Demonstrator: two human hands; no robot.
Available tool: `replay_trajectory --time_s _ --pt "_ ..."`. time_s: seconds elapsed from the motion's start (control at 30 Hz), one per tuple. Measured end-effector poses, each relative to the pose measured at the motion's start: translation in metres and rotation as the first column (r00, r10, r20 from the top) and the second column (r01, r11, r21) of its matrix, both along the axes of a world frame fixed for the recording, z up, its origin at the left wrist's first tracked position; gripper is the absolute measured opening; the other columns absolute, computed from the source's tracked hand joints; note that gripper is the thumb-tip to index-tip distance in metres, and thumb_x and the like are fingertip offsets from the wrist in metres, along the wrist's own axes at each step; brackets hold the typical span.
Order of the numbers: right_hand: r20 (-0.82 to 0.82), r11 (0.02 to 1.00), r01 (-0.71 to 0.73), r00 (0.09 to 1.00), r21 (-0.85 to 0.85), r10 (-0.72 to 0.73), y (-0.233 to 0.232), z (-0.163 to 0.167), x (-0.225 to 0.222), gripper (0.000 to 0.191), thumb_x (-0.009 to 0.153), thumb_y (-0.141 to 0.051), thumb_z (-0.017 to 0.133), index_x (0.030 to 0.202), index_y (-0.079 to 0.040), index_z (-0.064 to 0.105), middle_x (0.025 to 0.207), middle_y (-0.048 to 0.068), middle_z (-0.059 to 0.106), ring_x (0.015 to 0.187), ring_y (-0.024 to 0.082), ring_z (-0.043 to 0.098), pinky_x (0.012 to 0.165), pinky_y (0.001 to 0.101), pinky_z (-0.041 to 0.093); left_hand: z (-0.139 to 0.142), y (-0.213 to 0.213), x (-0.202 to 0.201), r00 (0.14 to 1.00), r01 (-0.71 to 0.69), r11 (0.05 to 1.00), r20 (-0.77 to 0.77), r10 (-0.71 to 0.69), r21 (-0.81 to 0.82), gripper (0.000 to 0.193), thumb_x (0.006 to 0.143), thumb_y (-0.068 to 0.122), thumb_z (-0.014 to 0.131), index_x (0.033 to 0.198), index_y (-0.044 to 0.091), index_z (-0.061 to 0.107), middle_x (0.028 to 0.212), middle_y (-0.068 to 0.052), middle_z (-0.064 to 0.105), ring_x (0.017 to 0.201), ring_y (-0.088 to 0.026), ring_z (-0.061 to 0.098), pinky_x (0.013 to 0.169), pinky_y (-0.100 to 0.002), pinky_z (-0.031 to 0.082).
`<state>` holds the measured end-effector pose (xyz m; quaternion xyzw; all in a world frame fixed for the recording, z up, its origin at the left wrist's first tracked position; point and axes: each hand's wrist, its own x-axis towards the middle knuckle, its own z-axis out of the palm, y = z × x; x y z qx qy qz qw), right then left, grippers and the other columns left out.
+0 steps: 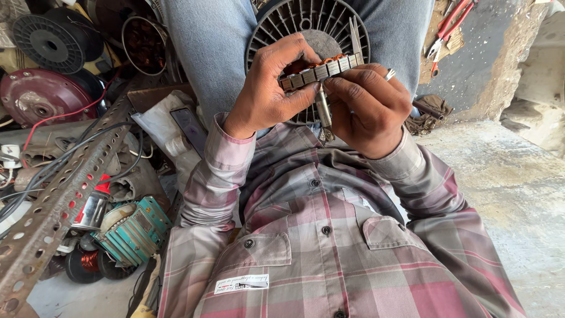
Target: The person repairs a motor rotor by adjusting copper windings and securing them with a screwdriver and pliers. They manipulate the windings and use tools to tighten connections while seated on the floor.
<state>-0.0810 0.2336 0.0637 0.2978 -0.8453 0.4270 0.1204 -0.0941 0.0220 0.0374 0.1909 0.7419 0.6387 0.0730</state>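
Stator core (321, 70), a curved stack of grey metal laminations with copper-coloured winding showing along its upper edge, sits pinched between both hands just above the person's lap. Its long axis runs across the picture, rising from lower left to upper right, and its toothed edge faces the camera. How far the core goes on is hard to tell, since fingers cover both ends. The left hand (268, 88) is closed on the left end, thumb below and fingers curled over the top. The right hand (368, 109) is clamped on the right end and also grips a slim metal tool (323, 112), which hangs nearly upright below the core with its knurled tip pointing down toward the shirt; its upper part is hidden behind the core and fingers. A small shiny metal tip (389, 74) pokes out past the right knuckles, and what it belongs to cannot be made out. Behind the hands stands a round grey ribbed spool (273, 26), partly blocked by them. Red-handled pliers (447, 26) lie at the upper right, cut off by the frame. To the left are a perforated angle bar (56, 203) and a teal-finned motor part (132, 232).
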Motion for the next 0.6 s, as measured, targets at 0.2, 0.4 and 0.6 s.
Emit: replay_trajectory --time_s 0.2,0.4,0.6 --pt "-0.025 0.999 -0.013 1.0 0.051 0.014 0.003 0.001 -0.001 0.022 0.081 0.008 0.081 0.102 0.002 0.077 0.092 0.013 0.07 0.081 0.026 0.069 0.069 0.0347 0.055 -0.001 -0.001 0.001 1.0 0.014 1.0 -0.008 -0.014 -0.004 0.018 0.093 0.01 0.075 0.103 0.0 0.064 0.09 -0.005 0.053 0.072 -0.012 0.053 0.061 -0.027 0.04" --pt "-0.05 0.999 -0.026 0.998 0.044 0.028 0.01 -0.004 -0.001 0.024 0.086 0.013 0.078 0.107 0.001 0.077 0.098 0.012 0.07 0.09 0.027 0.071 0.072 0.0334 0.058 -0.011 0.002 0.002 0.999 -0.01 1.0 -0.052 0.011 0.023 0.024 0.091 0.017 0.075 0.103 0.0 0.063 0.09 -0.006 0.055 0.073 -0.017 0.057 0.065 -0.032 0.043" --pt "-0.208 0.949 0.004 0.975 -0.316 -0.073 0.009 -0.036 -0.016 0.02 0.067 -0.005 0.094 0.081 -0.004 0.079 0.075 0.006 0.059 0.077 0.024 0.057 0.073 0.039 0.044 -0.012 0.002 0.002 0.997 -0.004 1.0 -0.082 0.001 -0.027 0.033 0.085 0.028 0.077 0.099 0.001 0.065 0.083 -0.008 0.055 0.072 -0.022 0.056 0.069 -0.038 0.04"
